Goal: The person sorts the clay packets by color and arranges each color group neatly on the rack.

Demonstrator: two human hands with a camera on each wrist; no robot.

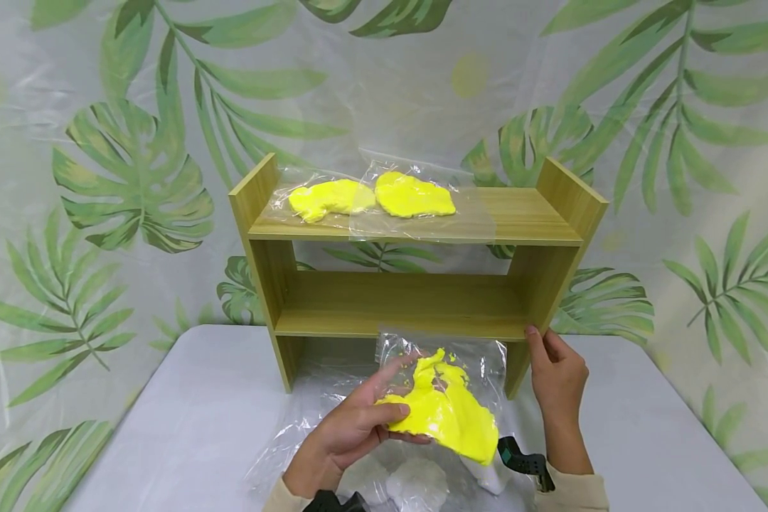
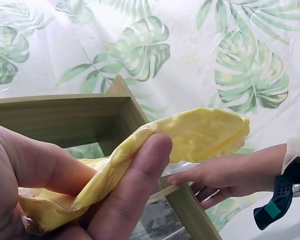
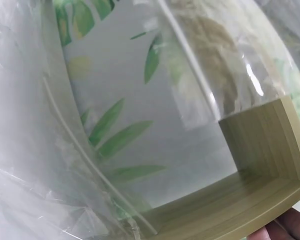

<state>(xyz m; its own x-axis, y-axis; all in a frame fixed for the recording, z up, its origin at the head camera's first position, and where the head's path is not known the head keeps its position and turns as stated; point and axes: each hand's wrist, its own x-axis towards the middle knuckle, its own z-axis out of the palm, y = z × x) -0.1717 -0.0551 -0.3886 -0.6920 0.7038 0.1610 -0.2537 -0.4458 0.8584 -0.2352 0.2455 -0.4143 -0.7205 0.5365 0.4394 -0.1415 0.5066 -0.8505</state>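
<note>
My left hand [image 1: 348,430] grips a see-through plastic bag with flattened bright yellow clay-like material [image 1: 451,416] in it, thumb on top and fingers beneath. The left wrist view shows the folded yellow bag [image 2: 202,132] between thumb and fingers. The bag is in front of the lower part of a small wooden shelf [image 1: 390,302]. At the shelf's right side panel, my right hand [image 1: 557,373] pinches the edge near the lower board. Its fingertips [image 3: 292,225] show under the wood in the right wrist view.
On the shelf's top board lie two bagged yellow pieces, a left one [image 1: 333,199] and a right one [image 1: 412,195], their bags overlapping. Bags with white lumps [image 1: 416,483] lie on the white table [image 1: 185,427] below my hands. A leaf-patterned sheet [image 1: 384,85] hangs behind.
</note>
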